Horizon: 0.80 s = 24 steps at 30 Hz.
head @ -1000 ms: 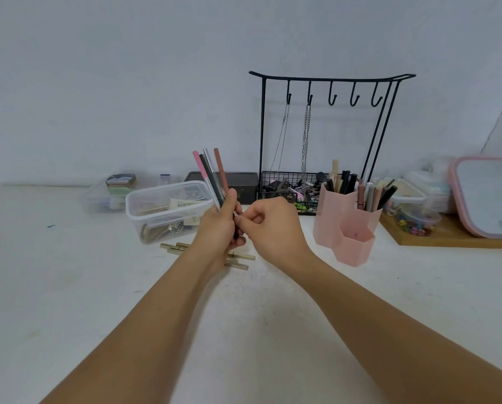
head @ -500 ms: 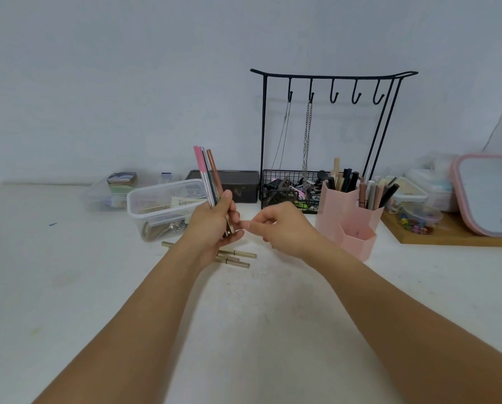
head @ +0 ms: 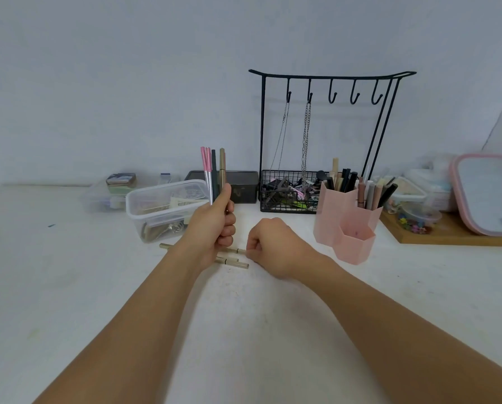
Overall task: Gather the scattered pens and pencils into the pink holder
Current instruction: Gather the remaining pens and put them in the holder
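My left hand [head: 214, 225] is closed around a bundle of pens [head: 213, 173] held upright: two with pink caps, a dark one and a tan one. My right hand [head: 273, 247] is down at the white table, fingers curled at the right end of a beige pen [head: 235, 251]. Two more beige pens [head: 233, 262] lie just below it, partly hidden behind my left wrist. The pink holder [head: 348, 228], made of hexagonal cups, stands to the right of my right hand, with several pens and brushes upright in its back cups.
A clear plastic tub [head: 165, 205] sits behind my left hand. A black hook rack with chains over a wire basket [head: 287, 193] stands at the back. A dark box [head: 244, 185], a wooden tray [head: 447, 231] with small containers and a pink-rimmed lid [head: 488, 193] are nearby.
My right hand left the bundle and dropped down to the beige pens on the table. My left hand turned the bundle more upright.
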Tool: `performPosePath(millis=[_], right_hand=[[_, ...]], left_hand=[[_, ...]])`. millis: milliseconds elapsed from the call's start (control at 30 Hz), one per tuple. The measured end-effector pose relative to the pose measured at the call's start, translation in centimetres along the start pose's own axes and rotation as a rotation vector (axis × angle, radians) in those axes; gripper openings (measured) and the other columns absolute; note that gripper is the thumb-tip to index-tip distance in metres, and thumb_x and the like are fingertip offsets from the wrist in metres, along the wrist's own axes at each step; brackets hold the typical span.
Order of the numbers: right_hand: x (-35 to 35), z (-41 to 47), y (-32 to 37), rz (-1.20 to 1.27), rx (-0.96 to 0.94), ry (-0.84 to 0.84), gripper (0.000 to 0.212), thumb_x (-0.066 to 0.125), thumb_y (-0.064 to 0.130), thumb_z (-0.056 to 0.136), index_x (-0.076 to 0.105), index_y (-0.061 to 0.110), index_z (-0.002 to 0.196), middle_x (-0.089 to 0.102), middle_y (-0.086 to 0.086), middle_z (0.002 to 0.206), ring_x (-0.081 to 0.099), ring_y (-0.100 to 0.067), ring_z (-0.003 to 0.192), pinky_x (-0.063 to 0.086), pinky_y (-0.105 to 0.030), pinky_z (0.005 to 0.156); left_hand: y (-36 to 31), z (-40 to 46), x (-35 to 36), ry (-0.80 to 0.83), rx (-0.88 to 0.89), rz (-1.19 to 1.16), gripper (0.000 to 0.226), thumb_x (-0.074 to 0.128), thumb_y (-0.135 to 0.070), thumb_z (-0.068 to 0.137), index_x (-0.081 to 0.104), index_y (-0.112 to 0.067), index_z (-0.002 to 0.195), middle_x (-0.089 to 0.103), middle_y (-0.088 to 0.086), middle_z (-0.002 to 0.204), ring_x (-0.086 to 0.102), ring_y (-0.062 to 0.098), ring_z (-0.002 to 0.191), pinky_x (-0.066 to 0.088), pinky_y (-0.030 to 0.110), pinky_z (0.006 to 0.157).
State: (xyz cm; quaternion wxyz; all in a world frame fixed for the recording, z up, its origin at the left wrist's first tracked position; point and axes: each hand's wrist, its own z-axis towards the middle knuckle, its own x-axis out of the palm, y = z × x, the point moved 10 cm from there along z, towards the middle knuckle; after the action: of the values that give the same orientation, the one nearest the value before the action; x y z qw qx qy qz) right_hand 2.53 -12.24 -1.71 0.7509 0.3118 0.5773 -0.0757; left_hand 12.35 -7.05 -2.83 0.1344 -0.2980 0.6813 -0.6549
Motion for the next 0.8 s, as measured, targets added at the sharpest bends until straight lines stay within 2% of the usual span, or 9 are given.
performPosePath(millis=[67, 133, 233, 333, 433, 600, 733, 800], right_hand=[[-1.2, 0.1, -0.9, 0.069, 0.035, 0.014, 0.014, 0.067, 0.011, 0.089, 0.075, 0.009, 0.078, 0.069, -0.002, 0.07, 0.064, -0.014, 0.061, 0.054, -0.026, 0.062], [-2.7, 0.1, -2.7, 0.256, 0.143, 0.008, 0.013, 0.069, 0.01, 0.089, 0.075, 0.009, 0.078, 0.064, 0.002, 0.059, 0.06, -0.012, 0.051, 0.051, -0.023, 0.055], [-3.4, -0.2, -4.5, 0.523, 0.285, 0.034, 0.011, 0.069, 0.008, 0.09, 0.074, 0.002, 0.083, 0.063, -0.007, 0.065, 0.061, -0.018, 0.059, 0.055, -0.025, 0.057], [-3.9, -0.8, -5.2, 0.62, 0.369, 0.085, 0.013, 0.068, 0.005, 0.09, 0.071, -0.008, 0.091, 0.061, -0.01, 0.07, 0.058, -0.018, 0.062, 0.054, -0.024, 0.054], [-6.1, -1.4, -5.8, 0.78, 0.418, 0.091, 0.008, 0.07, 0.004, 0.089, 0.07, -0.004, 0.088, 0.062, -0.008, 0.068, 0.057, -0.014, 0.056, 0.052, -0.021, 0.049], [-7.2, -1.1, -3.3, 1.242, 0.293, 0.012, 0.006, 0.068, 0.002, 0.09, 0.07, -0.003, 0.088, 0.066, -0.009, 0.071, 0.063, -0.012, 0.058, 0.057, -0.02, 0.057], [-4.7, -0.6, -0.2, 1.189, 0.208, 0.009, 0.01, 0.07, 0.005, 0.09, 0.071, -0.005, 0.091, 0.069, -0.012, 0.075, 0.068, -0.014, 0.061, 0.058, -0.022, 0.062], [-3.8, -0.6, 0.4, 1.168, 0.207, -0.023, 0.013, 0.07, 0.005, 0.09, 0.071, -0.007, 0.094, 0.071, -0.015, 0.078, 0.07, -0.017, 0.062, 0.06, -0.023, 0.063]], left_hand=[[-0.1, 0.1, -0.1, -0.002, -0.002, -0.024, 0.042, 0.055, -0.054, 0.098, 0.047, -0.021, 0.075, 0.029, -0.007, 0.056, 0.024, 0.008, 0.045, 0.017, 0.02, 0.04], [-0.2, 0.1, -0.2, -0.004, 0.01, -0.037, 0.039, 0.055, -0.052, 0.099, 0.049, -0.02, 0.078, 0.032, -0.007, 0.055, 0.026, 0.008, 0.044, 0.017, 0.02, 0.04], [-0.4, 0.1, -0.3, -0.001, 0.036, -0.024, 0.037, 0.056, -0.05, 0.099, 0.052, -0.019, 0.08, 0.037, -0.007, 0.056, 0.03, 0.008, 0.045, 0.02, 0.02, 0.04], [-0.5, 0.1, -0.3, -0.01, 0.042, -0.011, 0.037, 0.058, -0.05, 0.099, 0.052, -0.019, 0.08, 0.04, -0.007, 0.055, 0.034, 0.009, 0.045, 0.022, 0.019, 0.039], [-0.5, 0.0, -0.5, -0.029, 0.036, -0.025, 0.037, 0.057, -0.049, 0.099, 0.05, -0.019, 0.079, 0.037, -0.007, 0.053, 0.032, 0.008, 0.043, 0.021, 0.019, 0.038], [-0.4, -0.1, -0.3, -0.049, 0.05, -0.033, 0.041, 0.055, -0.055, 0.098, 0.047, -0.021, 0.077, 0.032, -0.008, 0.053, 0.027, 0.009, 0.043, 0.019, 0.021, 0.04], [-0.9, -0.4, 0.6, -0.021, 0.102, -0.046, 0.049, 0.055, -0.066, 0.092, 0.047, -0.019, 0.078, 0.03, -0.006, 0.054, 0.026, 0.01, 0.046, 0.021, 0.022, 0.042], [-1.1, -0.6, 1.2, 0.005, 0.124, -0.03, 0.05, 0.06, -0.065, 0.09, 0.05, -0.018, 0.076, 0.035, -0.003, 0.055, 0.031, 0.012, 0.048, 0.027, 0.022, 0.044]])
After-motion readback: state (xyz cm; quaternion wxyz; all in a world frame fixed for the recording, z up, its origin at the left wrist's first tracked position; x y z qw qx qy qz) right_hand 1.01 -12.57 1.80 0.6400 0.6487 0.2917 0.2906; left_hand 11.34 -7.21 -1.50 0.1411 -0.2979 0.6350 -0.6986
